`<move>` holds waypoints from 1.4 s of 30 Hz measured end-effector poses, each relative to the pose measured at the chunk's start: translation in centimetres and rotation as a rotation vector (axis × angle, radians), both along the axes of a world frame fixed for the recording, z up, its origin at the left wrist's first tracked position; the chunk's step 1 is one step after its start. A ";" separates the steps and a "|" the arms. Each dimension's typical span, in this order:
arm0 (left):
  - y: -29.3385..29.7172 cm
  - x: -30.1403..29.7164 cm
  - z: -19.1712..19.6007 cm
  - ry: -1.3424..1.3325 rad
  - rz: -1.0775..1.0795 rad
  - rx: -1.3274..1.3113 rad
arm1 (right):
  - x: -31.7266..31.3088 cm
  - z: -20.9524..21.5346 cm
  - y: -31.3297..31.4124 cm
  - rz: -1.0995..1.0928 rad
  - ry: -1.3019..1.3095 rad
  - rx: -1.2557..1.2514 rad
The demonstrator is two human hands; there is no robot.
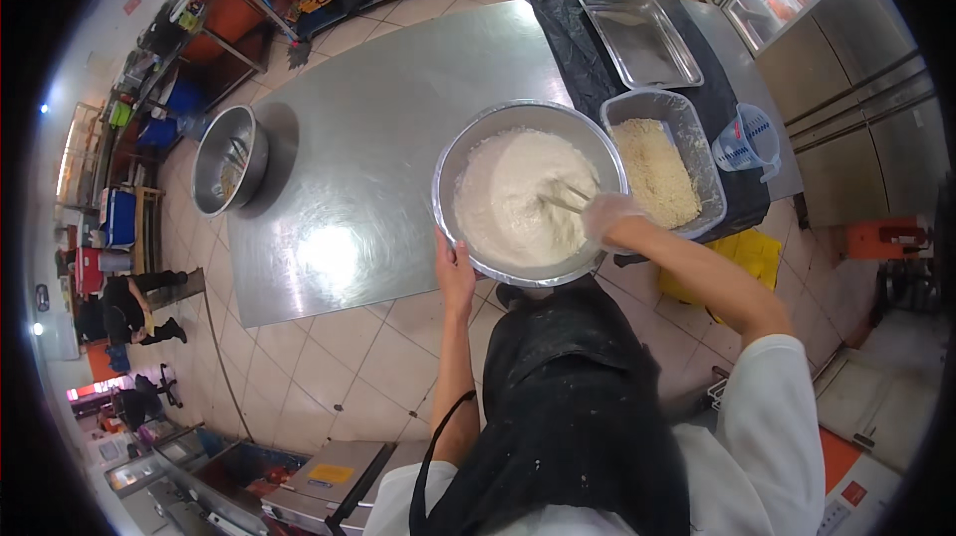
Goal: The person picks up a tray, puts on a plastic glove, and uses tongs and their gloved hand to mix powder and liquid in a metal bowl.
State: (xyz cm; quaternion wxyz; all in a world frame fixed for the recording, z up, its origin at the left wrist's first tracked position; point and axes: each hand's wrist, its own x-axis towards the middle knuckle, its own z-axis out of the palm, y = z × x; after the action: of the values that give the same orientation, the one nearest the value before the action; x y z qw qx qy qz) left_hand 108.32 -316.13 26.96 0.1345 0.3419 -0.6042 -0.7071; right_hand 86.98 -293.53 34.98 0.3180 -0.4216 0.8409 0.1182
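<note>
Two hands [456,267], one batter bowl [468,142], perhaps whisk [561,199]

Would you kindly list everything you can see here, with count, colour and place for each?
Steel table: one, silver, centre.
Large mixing bowl: one, steel, near table edge, holding pale batter.
Whisk: one, metal, in the batter.
Smaller bowl: one, steel, table's left end.
Plastic tub: one, clear-grey, right of the big bowl, holding breadcrumbs.
Metal tray: one, silver, far right, on a black sheet.
Measuring jug: one, clear with blue marks, right edge.
Apron: one, black, floured.
Left hand: bare, on the big bowl's rim.
Right hand: clear glove, gripping the whisk.
</note>
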 end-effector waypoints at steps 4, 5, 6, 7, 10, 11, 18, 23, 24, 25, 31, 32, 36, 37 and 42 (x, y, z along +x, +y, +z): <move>-0.5 0.0 -0.1 -0.035 -0.001 0.062 | 1.8 -1.3 -0.3 0.271 -0.084 -0.011; -0.6 0.1 -1.0 -0.001 0.005 0.046 | 2.0 -0.9 0.6 0.273 -0.085 -0.009; -0.8 0.5 -1.6 0.031 0.026 0.030 | 2.2 0.9 1.4 0.212 -0.086 -0.002; -0.6 0.4 -1.3 0.031 0.028 0.034 | 2.0 2.0 2.3 0.137 -0.085 0.006; -0.2 0.4 -1.4 -0.052 0.030 -0.003 | 0.5 1.1 2.6 -0.105 -0.019 -0.008; -0.3 0.5 -2.5 -0.003 0.036 -0.083 | 0.1 -0.2 2.2 -0.100 -0.014 -0.005; 0.0 0.4 -1.3 -0.052 0.046 -0.005 | -0.9 -0.8 2.5 0.457 -0.239 0.145; -0.3 0.4 -4.2 -0.005 -0.001 -0.332 | -3.6 -0.2 2.2 0.218 -0.048 0.046; 0.2 -0.5 -3.9 0.067 -0.020 -0.397 | -3.9 -3.0 2.7 0.253 -0.061 0.005; -0.1 -0.2 -4.4 0.065 -0.015 -0.401 | -3.1 -2.4 0.8 0.315 -0.087 -0.045; -0.2 0.8 -4.6 -0.004 0.050 -0.052 | -0.8 -0.6 2.8 0.236 -0.116 0.002; -0.3 1.1 -5.5 -0.014 0.042 -0.126 | -1.9 -0.6 2.1 0.147 -0.078 0.046; -0.6 0.6 -2.1 -0.114 -0.043 -0.060 | -4.9 -3.0 -2.5 -0.026 0.034 -0.124; -0.6 0.1 -2.3 -0.106 -0.057 -0.071 | -5.5 -5.3 -3.5 0.042 0.066 -0.141; -1.1 0.3 -2.6 -0.107 -0.006 -0.038 | 0.9 -4.8 -9.2 0.102 -0.029 -0.142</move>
State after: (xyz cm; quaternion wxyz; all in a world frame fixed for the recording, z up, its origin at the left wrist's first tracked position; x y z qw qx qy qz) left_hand 108.65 -317.27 24.39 0.1065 0.3748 -0.6248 -0.6766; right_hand 87.91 -302.75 30.16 0.2930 -0.4868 0.8201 0.0684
